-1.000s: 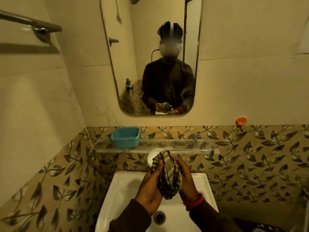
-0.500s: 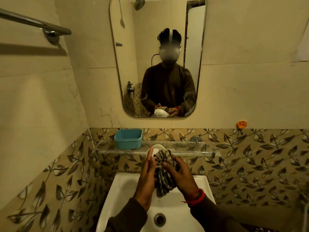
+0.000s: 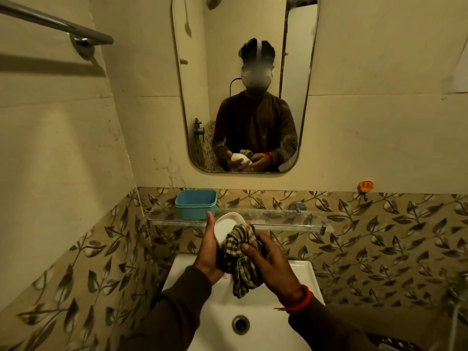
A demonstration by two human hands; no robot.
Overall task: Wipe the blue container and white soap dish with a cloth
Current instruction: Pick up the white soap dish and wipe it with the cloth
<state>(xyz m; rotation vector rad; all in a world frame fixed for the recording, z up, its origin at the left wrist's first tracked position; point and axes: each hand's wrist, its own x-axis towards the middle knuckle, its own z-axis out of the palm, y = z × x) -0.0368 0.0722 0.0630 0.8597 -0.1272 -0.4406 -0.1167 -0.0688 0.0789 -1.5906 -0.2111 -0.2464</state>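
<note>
Head view | left hand point(image 3: 207, 252) holds white soap dish point(image 3: 228, 225) above sink point(image 3: 298, 272), tilted, hollow facing viewer, long axis up-right | right hand point(image 3: 268, 262) grips checked cloth point(image 3: 241, 259) against it | blue container point(image 3: 195, 203) on shelf point(image 3: 278, 216) behind sink

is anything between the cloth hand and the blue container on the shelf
Nothing visible blocks it. The blue container sits alone on the glass shelf, up and left of the right hand gripping the cloth. The left hand holds the soap dish just below.
</note>
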